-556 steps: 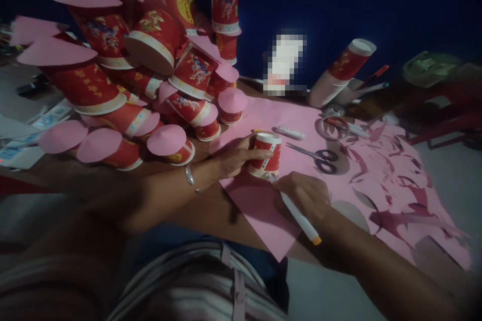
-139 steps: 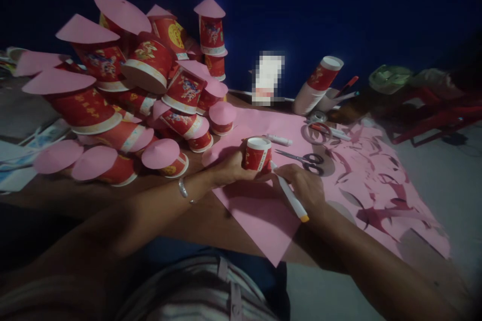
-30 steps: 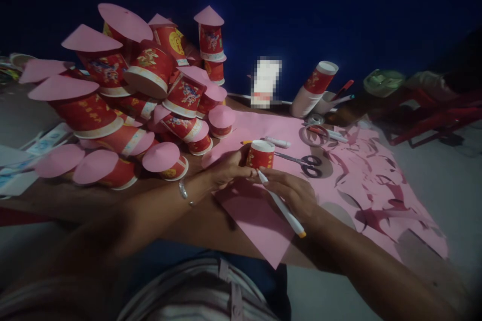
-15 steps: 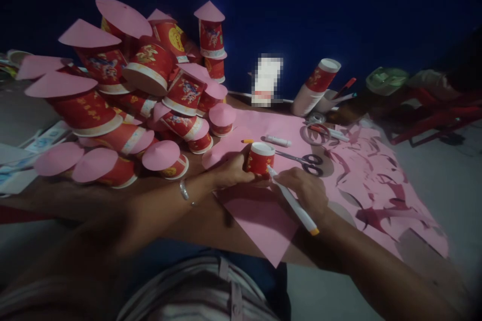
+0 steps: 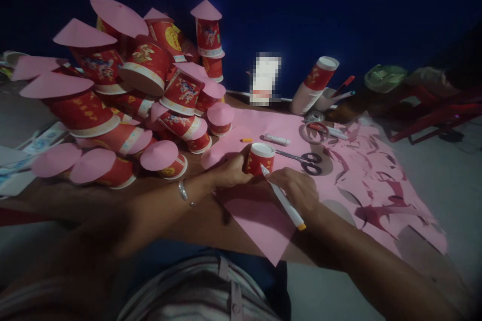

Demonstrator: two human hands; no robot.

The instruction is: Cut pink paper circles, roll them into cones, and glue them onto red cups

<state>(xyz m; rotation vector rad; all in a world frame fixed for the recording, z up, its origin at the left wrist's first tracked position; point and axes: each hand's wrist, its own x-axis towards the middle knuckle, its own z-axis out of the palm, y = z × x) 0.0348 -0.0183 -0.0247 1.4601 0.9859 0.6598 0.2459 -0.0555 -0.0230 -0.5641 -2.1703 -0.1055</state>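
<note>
Red cup (image 5: 257, 158), gold ptn; wht marker (image 5: 285, 203).

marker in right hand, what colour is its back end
Its back end is yellowish orange, best seen in the head view.

The head view faces forward-down over the table (image 5: 192, 228).

Both hands (image 5: 300, 191) curled, forearms (image 5: 158, 213) angled inward
</note>
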